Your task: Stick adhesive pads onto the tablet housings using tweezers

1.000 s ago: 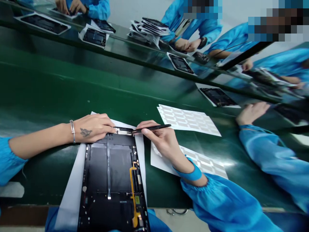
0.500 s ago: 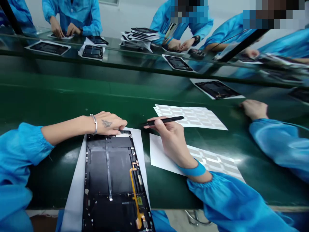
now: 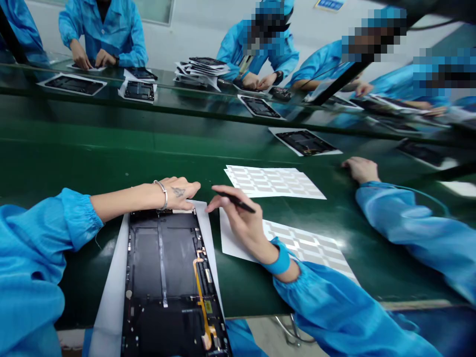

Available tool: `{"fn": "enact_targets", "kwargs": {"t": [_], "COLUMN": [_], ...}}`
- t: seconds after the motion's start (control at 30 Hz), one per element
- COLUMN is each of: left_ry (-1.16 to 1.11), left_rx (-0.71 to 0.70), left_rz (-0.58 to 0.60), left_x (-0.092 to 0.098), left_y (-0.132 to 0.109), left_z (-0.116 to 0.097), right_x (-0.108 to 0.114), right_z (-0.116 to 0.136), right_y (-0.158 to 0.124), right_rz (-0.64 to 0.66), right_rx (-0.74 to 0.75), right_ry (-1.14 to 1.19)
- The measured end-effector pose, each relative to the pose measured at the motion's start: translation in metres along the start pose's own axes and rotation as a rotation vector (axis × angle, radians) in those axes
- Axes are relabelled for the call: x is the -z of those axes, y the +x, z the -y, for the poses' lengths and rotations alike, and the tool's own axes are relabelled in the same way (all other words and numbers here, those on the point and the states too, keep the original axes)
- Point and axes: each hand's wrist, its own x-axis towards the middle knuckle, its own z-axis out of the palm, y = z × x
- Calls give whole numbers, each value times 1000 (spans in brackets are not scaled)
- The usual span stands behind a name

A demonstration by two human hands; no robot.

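A black device housing [image 3: 174, 277], with an orange flex cable along its right side, lies on white paper [image 3: 107, 297] in front of me. My left hand [image 3: 180, 193] rests over its far edge, back of the hand up, fingers together near the top end; what they may hold is hidden. Just right of the housing's top corner, my right hand [image 3: 247, 225] holds a black pen-like tool [image 3: 240, 202], its thumb and index finger extended to the left. Sheets with rows of grey stickers [image 3: 275, 182] lie beyond and beneath this hand, the nearer sticker sheet [image 3: 312, 245] partly covered by it.
A co-worker's hand [image 3: 360, 169] rests on the green bench [image 3: 92, 163] at right. Another housing on paper [image 3: 305, 142] lies farther back. Across a ledge, several people in blue work beside more housings and a stack of them [image 3: 203, 72].
My right hand has moved down and toward the housing, and the tool now slants down to the right. My left hand's fingers have shifted slightly at the housing's top edge. The view has swung right.
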Motion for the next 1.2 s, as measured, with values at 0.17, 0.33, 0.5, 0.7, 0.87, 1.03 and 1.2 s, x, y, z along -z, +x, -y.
{"fn": "enact_targets", "kwargs": {"t": [0.17,0.33,0.5,0.7,0.87,1.03,1.2], "left_ry": [-332,-476,-514,-552,-543,-522,-540], "left_rx": [-115,-202,-196,-181,-186,-148,-141], "left_rz": [-73,-168,-179,-188,-184,-179,-198], "left_x": [-12,-19,-24,-25,-24,-24,-25], "left_y": [-23,-52,-55,-52,-55,-55,-55], "left_z": [19,34,34,32,29,30,31], "right_x": [-15,-10,2,-24,-30,-22,-20], "right_z": [8,-1,3,9,3,-1,-3], "right_y": [-7,-11,-7,10,14,16,10], "right_rz": [365,454,347,408,473,457,394], "right_rx": [327,467,408,493,456,315,462], "right_ry": [-428,-595,-626,-544,-522,-349,-385]}}
